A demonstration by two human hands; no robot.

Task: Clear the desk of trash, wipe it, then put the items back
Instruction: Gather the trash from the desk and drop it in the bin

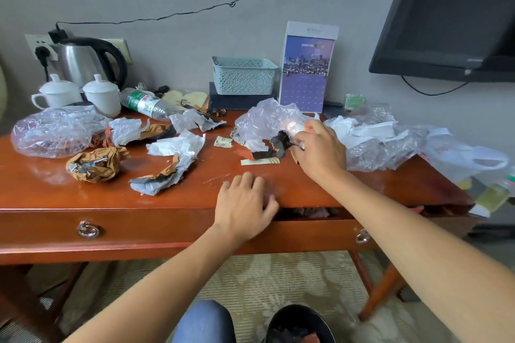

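L hand (245, 203) flat on the desk (83, 184) near the front edge, palm down, fingers spread and relaxed, holding nothing. L forearm comes in from bottom left.

R hand (319, 147) reached further in, mid-desk, fingers curled, pinching the edge of a clear plastic bag (267, 122) w/ dark and orange scraps (274, 145) under it. R forearm runs in from the bottom right corner.

Trash spread across the whole desktop: crumpled brown paper wad (96, 163), torn white/grey paper (172, 159), another clear bag (55, 131) at far left w/ stuff inside, can't tell what. More clear and white plastic bags (390, 136) piled at the right end, hanging over the edge. Plastic bottle (146, 104) lying on its side, green label, text not legible.

Writing: calendar card (306, 67) upright at the back, city skyline pic, purple date grid; header print too small to read. Small paper slip (260, 161) on the desk by the R hand, print unreadable.

Containers: pale blue lattice basket (243, 75) on a dark box (239, 100), contents not visible. Two white lidded cups (80, 93) beside a steel kettle (83, 60), back left. Right drawer (312, 213) slightly open, dark items inside. Black bin (299, 324) on the floor under the desk, scraps in it.
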